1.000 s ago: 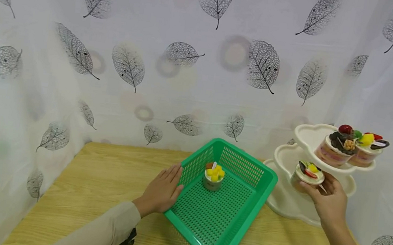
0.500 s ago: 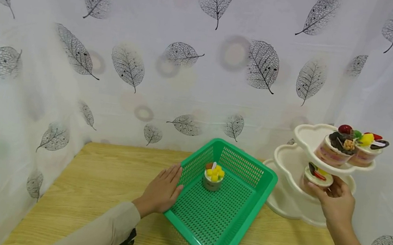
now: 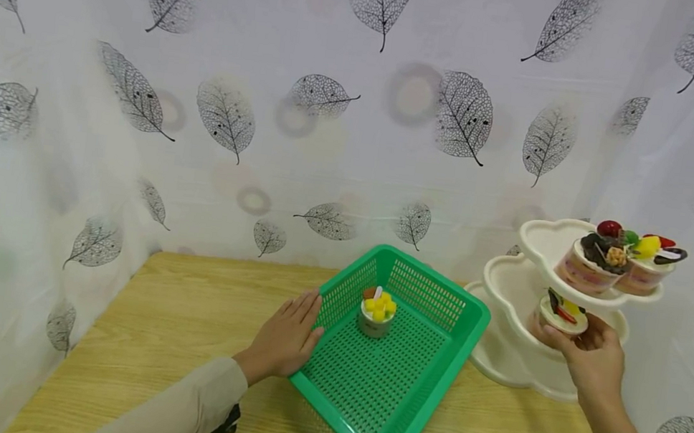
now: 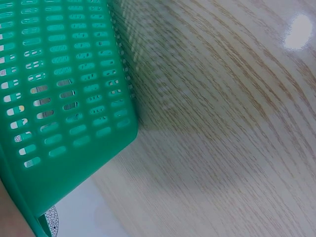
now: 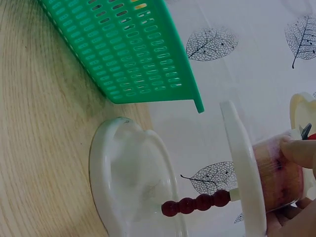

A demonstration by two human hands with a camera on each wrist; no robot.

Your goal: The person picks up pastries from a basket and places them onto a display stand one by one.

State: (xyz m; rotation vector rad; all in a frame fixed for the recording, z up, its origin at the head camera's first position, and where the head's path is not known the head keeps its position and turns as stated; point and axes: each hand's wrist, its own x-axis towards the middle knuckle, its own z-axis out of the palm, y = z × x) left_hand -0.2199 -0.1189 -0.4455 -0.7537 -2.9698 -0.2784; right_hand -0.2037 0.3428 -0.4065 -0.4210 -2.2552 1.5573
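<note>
My right hand (image 3: 599, 359) pinches a dessert cup (image 3: 558, 320) with fruit and dark pieces on its cream top. That cup stands on the middle tier of a white cloud-shaped tiered stand (image 3: 510, 283); in the right wrist view its clear side (image 5: 276, 170) shows pink and tan layers right against the tier. My left hand (image 3: 287, 332) rests with straight fingers on the left rim of a green plastic basket (image 3: 467, 347). Inside the basket sits another dessert cup (image 3: 377, 314) topped with yellow cubes. Only the edge of the left hand (image 4: 10, 217) shows in the left wrist view.
On the stand's top tier are two more dessert cups, one with dark topping (image 3: 594, 265) and one with yellow and red fruit (image 3: 646, 271). Dark red beads (image 5: 197, 202) form the stand's post. A leaf-print curtain (image 3: 288, 166) hangs behind the wooden table (image 3: 194, 299).
The right hand and its dessert cup have shifted right and inward on the middle tier, then barely moved in the last half second. My left hand and the basket have stayed put.
</note>
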